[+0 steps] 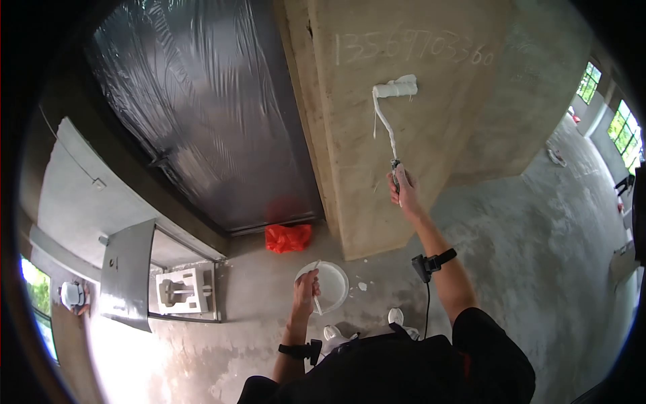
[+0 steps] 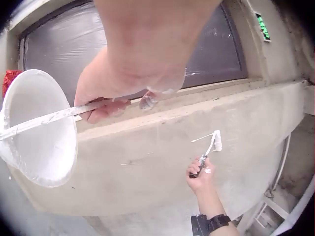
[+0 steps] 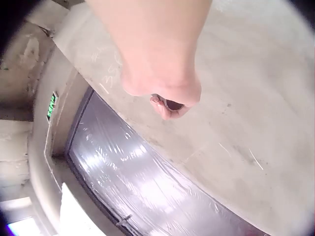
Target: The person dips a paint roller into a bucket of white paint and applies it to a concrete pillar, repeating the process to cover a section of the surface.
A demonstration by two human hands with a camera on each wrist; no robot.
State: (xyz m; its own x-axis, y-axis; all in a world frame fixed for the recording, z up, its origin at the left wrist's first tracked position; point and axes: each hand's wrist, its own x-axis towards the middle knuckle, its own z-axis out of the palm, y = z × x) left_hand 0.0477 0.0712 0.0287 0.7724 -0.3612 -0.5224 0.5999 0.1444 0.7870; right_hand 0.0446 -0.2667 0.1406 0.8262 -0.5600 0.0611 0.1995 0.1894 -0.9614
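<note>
A paint roller (image 1: 397, 88), its sleeve and bent frame coated in white paint, is on or close over the bare wall. My right hand (image 1: 404, 189) grips its dark handle (image 1: 396, 171), with white smears on the skin in the left wrist view. In the right wrist view, the curled fingers (image 3: 167, 112) surround the handle's end; the roller head is hidden. Lower down, my left hand (image 1: 305, 288) holds a thin, white-smeared stick (image 2: 44, 121). The stick crosses over the mouth of a round white bucket (image 2: 63, 172) beside that hand, with pale paint smeared inside.
A door (image 1: 222, 121) wrapped in plastic film stands left of the wall (image 1: 377, 215). By its foot lies a red plastic bag (image 1: 288, 238). Farther left are a grey metal panel (image 1: 128, 273) and a pale block (image 1: 182, 291). Handwritten digits mark the wall above the roller.
</note>
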